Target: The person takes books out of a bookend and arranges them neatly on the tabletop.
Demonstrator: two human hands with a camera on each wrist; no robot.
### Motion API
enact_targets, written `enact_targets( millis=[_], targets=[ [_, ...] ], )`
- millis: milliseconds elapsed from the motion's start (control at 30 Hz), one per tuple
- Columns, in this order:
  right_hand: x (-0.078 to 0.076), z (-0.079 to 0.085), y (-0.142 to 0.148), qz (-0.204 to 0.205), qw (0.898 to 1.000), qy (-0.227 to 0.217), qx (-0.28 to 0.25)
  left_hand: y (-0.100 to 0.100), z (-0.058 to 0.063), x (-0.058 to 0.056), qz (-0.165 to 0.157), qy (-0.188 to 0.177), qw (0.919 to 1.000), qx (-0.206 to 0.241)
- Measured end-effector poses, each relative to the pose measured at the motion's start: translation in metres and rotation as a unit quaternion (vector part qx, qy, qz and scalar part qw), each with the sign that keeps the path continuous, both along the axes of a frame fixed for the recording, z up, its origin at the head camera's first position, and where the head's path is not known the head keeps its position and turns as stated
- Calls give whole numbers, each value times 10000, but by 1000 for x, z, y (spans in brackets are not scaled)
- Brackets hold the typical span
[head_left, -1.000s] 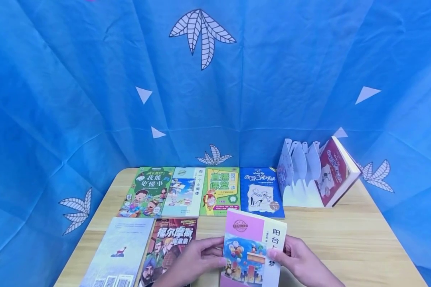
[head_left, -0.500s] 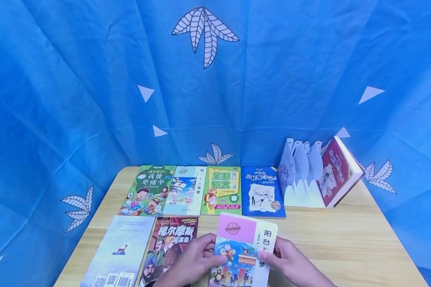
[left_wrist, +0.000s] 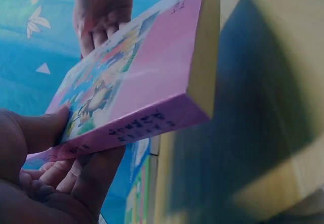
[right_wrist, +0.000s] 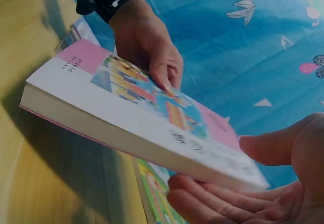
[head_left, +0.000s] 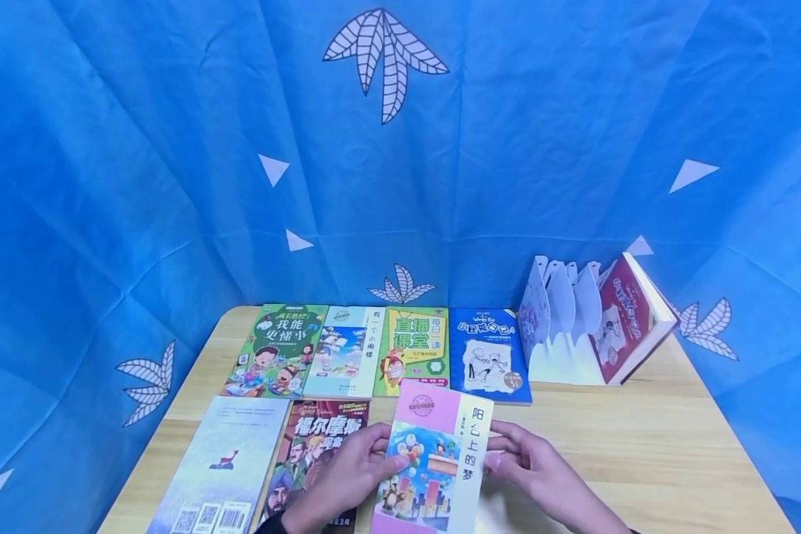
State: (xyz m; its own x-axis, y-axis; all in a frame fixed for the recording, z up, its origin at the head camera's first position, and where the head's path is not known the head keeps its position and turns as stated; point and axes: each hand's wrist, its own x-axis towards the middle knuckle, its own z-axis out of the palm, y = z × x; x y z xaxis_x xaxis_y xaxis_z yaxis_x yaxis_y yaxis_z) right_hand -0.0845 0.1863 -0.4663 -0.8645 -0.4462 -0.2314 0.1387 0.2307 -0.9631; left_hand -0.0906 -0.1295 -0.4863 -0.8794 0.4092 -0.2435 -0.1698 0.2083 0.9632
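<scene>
A pink-and-white paperback book (head_left: 427,452) with a balloon picture is held tilted above the table near the front. My left hand (head_left: 347,471) pinches its spine edge, thumb on the cover and fingers beneath, as the left wrist view shows at the book's pink spine (left_wrist: 136,125). At the opposite edge is my right hand (head_left: 541,471). In the right wrist view, this right hand (right_wrist: 263,183) has its thumb raised off the cover and its fingers loosely extended under the page edge; whether they touch it I cannot tell.
Behind lie a green book (head_left: 277,352), a pale book (head_left: 343,352), a yellow-green book (head_left: 411,348) and a blue book (head_left: 489,356). A grey-blue book (head_left: 223,460) and a detective book (head_left: 314,445) lie front left. A white rack (head_left: 561,363) holds a red book (head_left: 624,319).
The pink-and-white book has moved left with my left hand. My right thumb has slid off its cover to the right edge, and the right fingers have loosened.
</scene>
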Motion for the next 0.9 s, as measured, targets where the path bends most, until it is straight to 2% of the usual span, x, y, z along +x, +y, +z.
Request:
enact_targets(
  millis=[133,267,367,500,667,767,900],
  targets=[
    [0,0,4,-90,9989,332,322,-7,-8,-4,137,-141,9997,-151],
    [-1,4,12,-306,9987,273,307,-13,-15,-7,265,-246,9983,-446],
    [-1,8,21,-572,9973,252,397,-15,-19,-8,365,-220,9954,-855],
    [0,17,35,-1118,9899,286,823,-14,-20,-7,540,-79,9861,-1567],
    [-2,26,56,-1625,9731,381,1587,-13,-19,-6,693,-70,9762,-2052],
    [-3,30,70,-1761,9673,580,1731,-12,-18,-5,720,47,9725,-2213],
    [-3,38,84,-1930,9609,821,1810,-11,-20,-4,765,367,9592,-2697]
  ],
)
